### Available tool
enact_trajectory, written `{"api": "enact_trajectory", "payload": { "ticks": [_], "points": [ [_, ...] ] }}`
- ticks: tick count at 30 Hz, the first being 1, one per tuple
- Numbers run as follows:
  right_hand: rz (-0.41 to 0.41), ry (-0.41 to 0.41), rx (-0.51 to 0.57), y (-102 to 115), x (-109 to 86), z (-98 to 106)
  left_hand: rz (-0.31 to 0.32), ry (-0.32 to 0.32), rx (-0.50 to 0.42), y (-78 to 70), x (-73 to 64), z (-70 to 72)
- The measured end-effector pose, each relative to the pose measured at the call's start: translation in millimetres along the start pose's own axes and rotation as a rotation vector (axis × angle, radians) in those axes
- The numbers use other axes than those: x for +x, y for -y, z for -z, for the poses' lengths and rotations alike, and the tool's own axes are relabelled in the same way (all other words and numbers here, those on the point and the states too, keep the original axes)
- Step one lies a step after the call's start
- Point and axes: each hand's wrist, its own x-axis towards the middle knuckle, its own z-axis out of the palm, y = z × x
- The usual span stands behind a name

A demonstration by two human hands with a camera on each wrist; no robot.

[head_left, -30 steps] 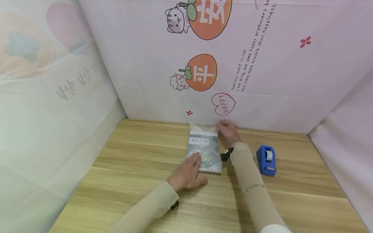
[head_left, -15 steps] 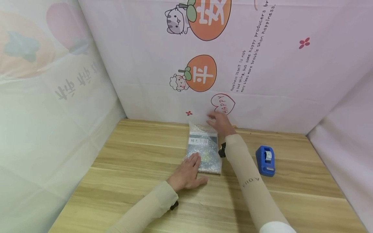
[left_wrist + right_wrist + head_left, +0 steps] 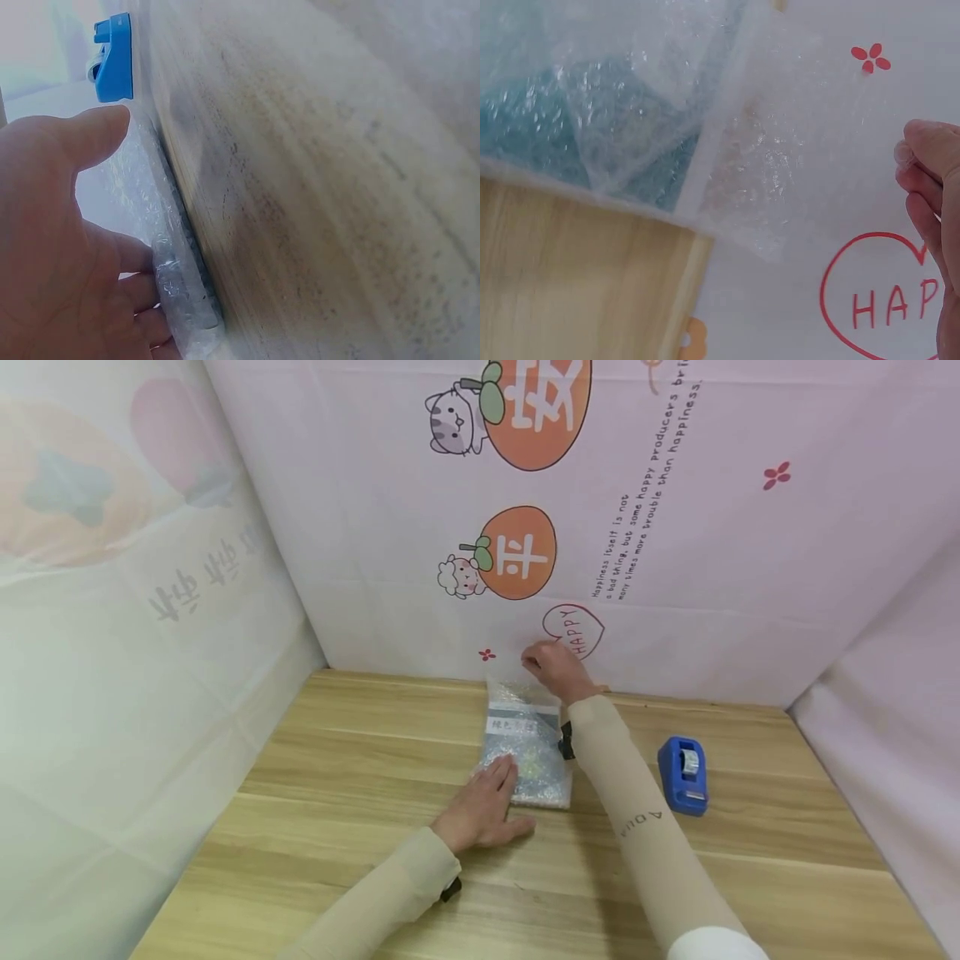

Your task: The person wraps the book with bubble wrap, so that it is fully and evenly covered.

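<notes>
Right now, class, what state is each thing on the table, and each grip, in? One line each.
Packet: flat on the table, in bubble wrap.
Dispenser: on its base, roll loaded.
Left grip: resting on packet.
Right grip: apart from packet, pinching a small clear piece.

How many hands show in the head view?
2. The left hand rests on the near-left part of the bubble-wrapped package; the right hand is by its far end, pinching a small clear piece. Neither is hidden.
</notes>
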Motion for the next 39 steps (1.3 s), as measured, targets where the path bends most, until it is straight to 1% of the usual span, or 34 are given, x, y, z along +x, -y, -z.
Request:
{"api": "enact_trajectory", "payload": {
  "ticks": [6,11,15,23,27,30,35,39],
  "points": [
    [0.101,-0.003,0.025,9.7,-7.5,15.4,0.009,0.005,-0.037,4.0,-1.9,1.7],
    [0.194,0.040,0.007,22.1,-17.4,24.8,0.022,0.012,-0.054,8.4,-2.9,2.7],
    [0.252,0.068,-0.024,31.8,-30.4,26.9,0.027,0.021,-0.054,10.1,-2.2,3.7],
    [0.267,0.107,-0.088,45.5,-62.5,18.6,0.010,0.008,-0.074,11.4,-0.6,3.3],
    [0.278,0.107,-0.102,48.4,-76.1,11.9,0.005,0.007,-0.069,11.1,1.5,1.7],
    [0.289,0.100,-0.117,49.0,-85.3,6.9,0.006,0.011,-0.079,10.4,2.8,1.6],
    [0.327,0.064,-0.194,46.8,-99.7,-3.5,0.009,0.025,-0.096,8.1,4.4,1.6],
    [0.359,0.035,-0.254,44.3,-108.9,-12.2,0.005,0.030,-0.092,5.8,5.2,1.2]
  ]
}}
